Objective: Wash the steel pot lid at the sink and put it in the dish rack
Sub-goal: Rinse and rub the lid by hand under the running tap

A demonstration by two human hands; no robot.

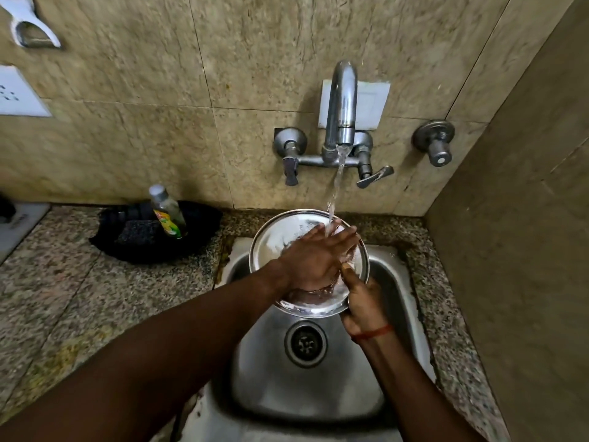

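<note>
I'm looking down from the head camera at the steel sink (318, 384), set into a speckled stone counter (63, 298), with beige wall tiles behind it. The wall tap (341, 122) is running, and its stream drops onto the steel pot lid (274, 237), which is held tilted over the back of the basin, well above the drain (305, 343). The left hand (314, 260) lies flat on the lid's face, fingers spread and not gripping anything, right where the water lands, so I read this as rubbing or rinsing. The right hand (361, 301) is closed on the lid's lower right rim, thumb on top, and holds it steady. Off to the left, a black tray (197, 247) carries a dish-soap bottle (167, 212) and a dark scrub pad (137, 232) (neither is in use at the moment). As for progress, I'd call it mid-wash: the lid is wet and under the stream, and I can't make out any suds. Shutting off the tap and racking the lid both remain, and no dish rack shows anywhere in this view.
</note>
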